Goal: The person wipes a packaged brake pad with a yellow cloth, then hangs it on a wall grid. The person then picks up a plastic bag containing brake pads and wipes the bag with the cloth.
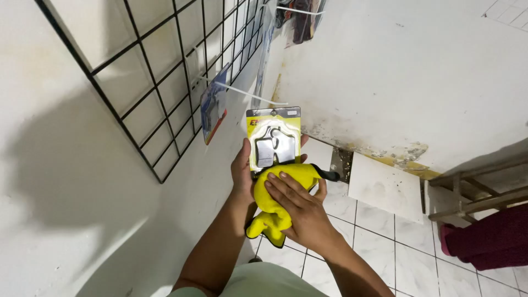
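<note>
My left hand [241, 168] grips a yellow blister pack [273, 137] from behind; two grey metal parts show under its clear plastic. My right hand [300, 206] presses a yellow cloth [275, 203] against the lower part of the pack, fingers spread over the cloth. The cloth's end hangs down below my hands. Both hands are held up in front of a white wall, just below a white hook [250, 93] that sticks out from a black wire grid [165, 82].
Another carded pack [213, 107] hangs on the grid, and more packs [300, 19] hang higher up. The floor [379, 231] has white tiles. A wooden frame [473, 192] and a dark red cloth [489, 236] are at the right.
</note>
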